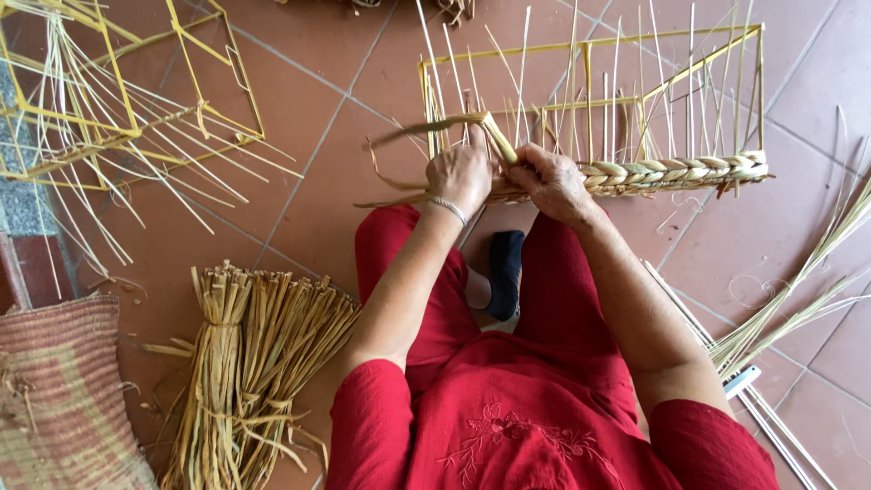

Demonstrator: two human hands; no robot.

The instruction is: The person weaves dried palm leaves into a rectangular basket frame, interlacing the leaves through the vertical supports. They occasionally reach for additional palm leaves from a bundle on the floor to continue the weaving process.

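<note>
The braid (pixel 676 171) of flat, dry straw runs left to right along the bottom rail of the yellow wire frame (pixel 590 63), its thin stakes standing upright. Its loose end lies under both hands. The left hand (pixel 461 172) pinches a strand (pixel 426 127) arching leftward; the right hand (pixel 552 180) closes its grip on the braid's end. A straw bundle (pixel 245 363) lies on the tiled floor (pixel 318 181).

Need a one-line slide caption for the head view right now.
Both hands, left hand and right hand, weave a straw strand into the braided edge of a yellow wire frame.
</note>
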